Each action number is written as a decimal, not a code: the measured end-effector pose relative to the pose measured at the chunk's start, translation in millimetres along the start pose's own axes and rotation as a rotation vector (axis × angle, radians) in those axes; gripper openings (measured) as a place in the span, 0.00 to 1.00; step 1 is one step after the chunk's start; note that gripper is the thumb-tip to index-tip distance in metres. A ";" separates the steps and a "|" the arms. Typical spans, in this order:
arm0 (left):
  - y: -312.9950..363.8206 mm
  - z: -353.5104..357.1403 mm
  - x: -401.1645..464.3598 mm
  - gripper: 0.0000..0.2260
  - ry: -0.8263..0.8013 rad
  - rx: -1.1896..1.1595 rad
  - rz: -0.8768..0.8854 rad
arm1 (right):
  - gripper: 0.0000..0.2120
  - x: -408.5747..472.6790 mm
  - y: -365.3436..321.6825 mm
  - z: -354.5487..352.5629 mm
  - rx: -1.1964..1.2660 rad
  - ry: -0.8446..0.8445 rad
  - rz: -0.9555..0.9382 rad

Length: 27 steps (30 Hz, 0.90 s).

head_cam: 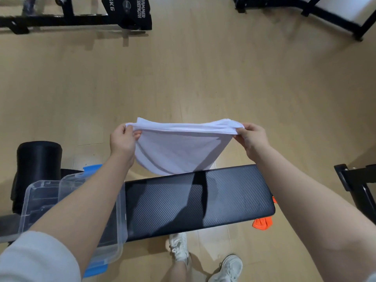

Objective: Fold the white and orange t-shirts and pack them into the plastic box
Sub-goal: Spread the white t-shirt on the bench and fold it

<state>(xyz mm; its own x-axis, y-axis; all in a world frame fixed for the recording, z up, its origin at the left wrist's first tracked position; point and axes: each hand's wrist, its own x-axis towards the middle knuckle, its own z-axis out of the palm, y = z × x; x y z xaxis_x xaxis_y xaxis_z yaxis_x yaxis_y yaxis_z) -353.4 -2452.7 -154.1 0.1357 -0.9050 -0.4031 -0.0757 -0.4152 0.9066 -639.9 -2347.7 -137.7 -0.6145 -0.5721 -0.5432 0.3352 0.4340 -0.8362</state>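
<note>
The white t-shirt (179, 147), folded into several layers, hangs in the air above the far edge of the black padded bench (199, 200). My left hand (123, 141) pinches its left corner and my right hand (253, 139) pinches its right corner. A clear plastic box (40, 202) with blue clasps sits on the left end of the bench, partly hidden under my left forearm. A bit of the orange t-shirt (262, 223) peeks out below the bench's right end, near the floor.
A black foam roller pad (38, 159) stands left of the box. Weight plates and a rack (126, 13) line the far wall; a black frame (358, 180) is at right. My white shoes (179, 247) rest on the wooden floor.
</note>
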 end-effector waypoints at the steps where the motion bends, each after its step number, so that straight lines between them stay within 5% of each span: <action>1: 4.5 3.0 2.2 0.13 -0.004 -0.054 -0.002 | 0.10 4.2 -3.0 5.1 0.009 0.039 -0.025; 5: 14.8 8.3 0.2 0.12 -0.078 -0.173 0.024 | 0.02 9.9 -12.4 12.4 -0.095 0.078 -0.157; 9: -15.3 -7.2 -6.3 0.11 -0.064 0.157 0.056 | 0.06 -0.2 4.7 -4.6 -0.503 0.021 -0.224; 13: -73.4 -21.2 -25.4 0.09 -0.019 0.487 -0.081 | 0.07 -22.7 50.7 -27.5 -0.420 -0.146 -0.049; 19: -154.4 -22.7 -76.7 0.11 -0.032 0.318 -0.358 | 0.10 -33.4 142.2 -58.0 -0.424 0.014 0.173; 23: -208.2 -26.8 -116.8 0.15 0.123 0.334 -0.408 | 0.13 -39.7 208.4 -79.9 -0.652 0.006 0.171; 27: -256.9 -29.1 -148.4 0.16 0.187 0.491 -0.351 | 0.12 -47.8 262.7 -99.4 -0.585 -0.010 0.201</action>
<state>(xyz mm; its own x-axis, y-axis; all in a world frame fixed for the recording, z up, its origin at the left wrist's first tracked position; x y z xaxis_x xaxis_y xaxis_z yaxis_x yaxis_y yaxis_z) -325.4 -2209.1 -323.6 0.4016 -0.6939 -0.5977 -0.4336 -0.7189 0.5432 -593.5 -2137.1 -324.0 -0.5726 -0.4445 -0.6889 -0.0054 0.8423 -0.5390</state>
